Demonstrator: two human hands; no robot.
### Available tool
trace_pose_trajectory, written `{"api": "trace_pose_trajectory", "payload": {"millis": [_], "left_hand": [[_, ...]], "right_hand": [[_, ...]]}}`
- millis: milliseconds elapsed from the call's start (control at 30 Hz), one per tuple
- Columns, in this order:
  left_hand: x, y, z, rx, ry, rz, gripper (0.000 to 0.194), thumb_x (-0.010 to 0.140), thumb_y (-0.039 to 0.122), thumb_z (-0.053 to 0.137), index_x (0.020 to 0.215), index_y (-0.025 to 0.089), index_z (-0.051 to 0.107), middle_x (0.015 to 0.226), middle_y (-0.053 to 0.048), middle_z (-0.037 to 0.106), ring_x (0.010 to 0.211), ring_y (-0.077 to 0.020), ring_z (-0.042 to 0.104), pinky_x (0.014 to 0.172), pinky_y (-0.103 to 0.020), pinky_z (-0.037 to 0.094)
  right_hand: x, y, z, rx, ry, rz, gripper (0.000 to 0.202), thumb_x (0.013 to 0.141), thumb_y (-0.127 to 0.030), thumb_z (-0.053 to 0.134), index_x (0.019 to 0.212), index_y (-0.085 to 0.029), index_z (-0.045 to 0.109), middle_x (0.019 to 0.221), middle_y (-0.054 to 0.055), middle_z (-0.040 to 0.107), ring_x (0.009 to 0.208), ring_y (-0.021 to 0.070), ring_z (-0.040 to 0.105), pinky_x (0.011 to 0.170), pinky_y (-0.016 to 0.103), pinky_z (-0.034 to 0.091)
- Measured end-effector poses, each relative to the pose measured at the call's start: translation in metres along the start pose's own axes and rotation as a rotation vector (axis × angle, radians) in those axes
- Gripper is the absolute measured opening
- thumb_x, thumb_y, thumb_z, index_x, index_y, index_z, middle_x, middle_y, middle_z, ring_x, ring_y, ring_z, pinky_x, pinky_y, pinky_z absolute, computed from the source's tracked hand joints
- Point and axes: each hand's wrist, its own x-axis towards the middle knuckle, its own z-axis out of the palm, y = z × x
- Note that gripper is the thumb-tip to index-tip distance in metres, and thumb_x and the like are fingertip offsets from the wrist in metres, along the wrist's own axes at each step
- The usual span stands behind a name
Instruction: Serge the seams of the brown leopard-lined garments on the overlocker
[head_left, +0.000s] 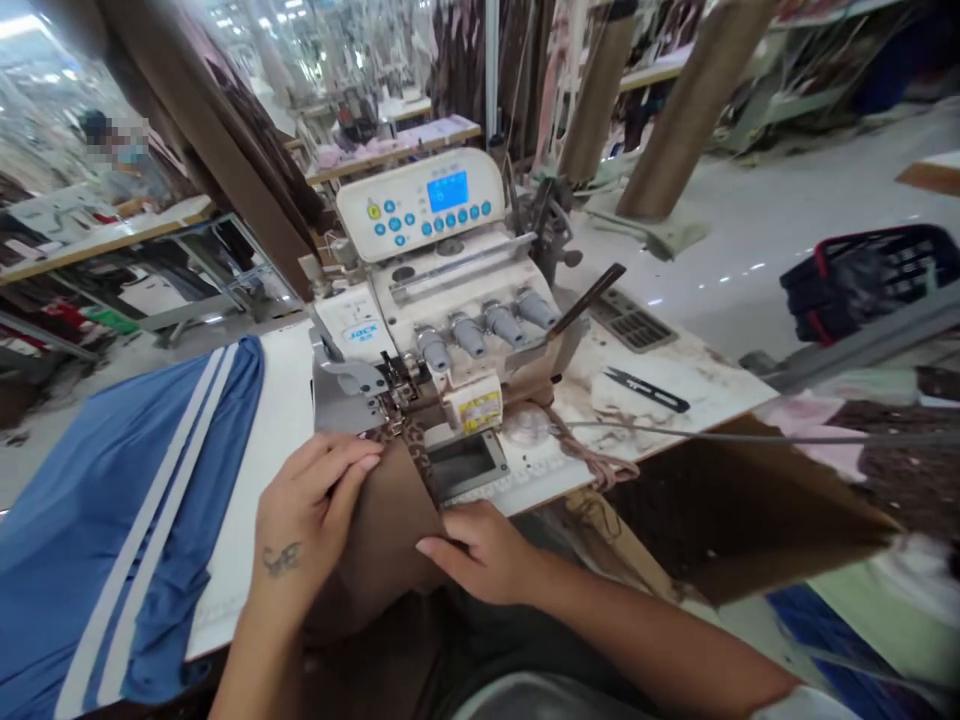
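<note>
A piece of brown fabric [397,510] with a leopard-print strip [418,450] along its edge runs up to the needle area of a white overlock sewing machine [450,275]. Near the presser foot [391,410], my left hand [311,500] pinches the fabric at its left edge, thumb and fingers together. My right hand [484,550] grips the fabric's right edge lower down, close to the table's front edge. The lower part of the fabric hangs down toward my lap.
Blue fabric with white stripes [142,520] covers the table's left side. Black thread snips [646,388] lie on the right of the white tabletop [720,385]. An open cardboard box [787,530] stands below right. A dark basket [870,270] and a co-worker [135,175] are farther off.
</note>
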Motion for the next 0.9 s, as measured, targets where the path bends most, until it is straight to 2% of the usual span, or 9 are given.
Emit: {"api": "trace_pose_trajectory", "payload": {"millis": [167,267,400,500,567,667,767,900], "left_hand": [[0.003,0.002,0.004,0.034,0.010,-0.007,0.016,0.104,0.024,0.066,0.110,0.033,0.077,0.106,0.006,0.074,0.099,-0.0095,0.070,0.091,-0.021,0.050],[0.002,-0.001,-0.001,0.043,0.011,-0.045,0.014,0.103,0.027,0.067,0.110,0.035,0.077,0.105,0.007,0.072,0.095,-0.0086,0.069,0.088,-0.020,0.049],[0.002,-0.004,-0.008,0.001,-0.060,-0.108,0.013,0.104,0.032,0.066,0.108,0.035,0.078,0.102,0.006,0.071,0.094,-0.0100,0.069,0.084,-0.023,0.049],[0.007,-0.005,-0.008,0.030,-0.047,-0.164,0.012,0.102,0.037,0.068,0.105,0.035,0.079,0.100,0.005,0.072,0.094,-0.0136,0.068,0.084,-0.027,0.048],[0.011,-0.008,-0.005,0.061,0.008,-0.184,0.012,0.100,0.041,0.070,0.103,0.033,0.079,0.106,0.001,0.073,0.105,-0.0191,0.067,0.096,-0.033,0.046],[0.019,-0.013,0.003,0.025,0.039,-0.268,0.019,0.094,0.046,0.073,0.100,0.029,0.076,0.129,-0.005,0.067,0.133,-0.0291,0.057,0.118,-0.046,0.035],[0.027,-0.017,0.009,-0.102,-0.011,-0.376,0.024,0.093,0.048,0.070,0.099,0.025,0.069,0.140,-0.008,0.058,0.144,-0.0309,0.049,0.118,-0.046,0.040],[0.032,-0.018,0.011,-0.136,-0.045,-0.387,0.023,0.097,0.047,0.065,0.100,0.025,0.066,0.136,-0.008,0.056,0.143,-0.0291,0.048,0.115,-0.043,0.045]], "right_hand": [[-0.005,0.003,0.001,-0.026,-0.017,-0.015,0.055,0.110,-0.055,0.047,0.065,-0.023,0.042,0.057,-0.004,0.042,0.055,0.0125,0.042,0.055,0.027,0.029],[-0.004,0.003,0.002,-0.066,-0.032,-0.051,0.057,0.110,-0.056,0.048,0.064,-0.022,0.045,0.055,-0.004,0.045,0.054,0.0124,0.043,0.055,0.028,0.029],[-0.004,0.005,0.006,-0.099,-0.010,-0.086,0.062,0.111,-0.060,0.049,0.062,-0.022,0.048,0.054,-0.003,0.050,0.052,0.0124,0.046,0.055,0.029,0.028],[-0.005,0.007,0.008,-0.119,-0.002,-0.080,0.062,0.111,-0.061,0.048,0.063,-0.021,0.051,0.055,-0.002,0.054,0.053,0.0128,0.048,0.055,0.029,0.027],[-0.006,0.008,0.008,-0.123,-0.011,-0.087,0.062,0.112,-0.061,0.047,0.064,-0.021,0.052,0.056,-0.002,0.055,0.054,0.0130,0.050,0.055,0.029,0.028],[-0.005,0.007,0.006,-0.084,-0.023,-0.078,0.061,0.111,-0.060,0.048,0.065,-0.021,0.052,0.058,-0.002,0.054,0.056,0.0132,0.050,0.057,0.028,0.030],[-0.004,0.005,0.003,0.000,0.020,0.016,0.060,0.110,-0.059,0.051,0.064,-0.021,0.051,0.058,-0.003,0.049,0.055,0.0122,0.046,0.056,0.027,0.030],[-0.002,0.002,0.001,0.034,0.027,0.078,0.058,0.110,-0.058,0.051,0.065,-0.021,0.051,0.058,-0.003,0.049,0.055,0.0123,0.046,0.057,0.027,0.032]]}}
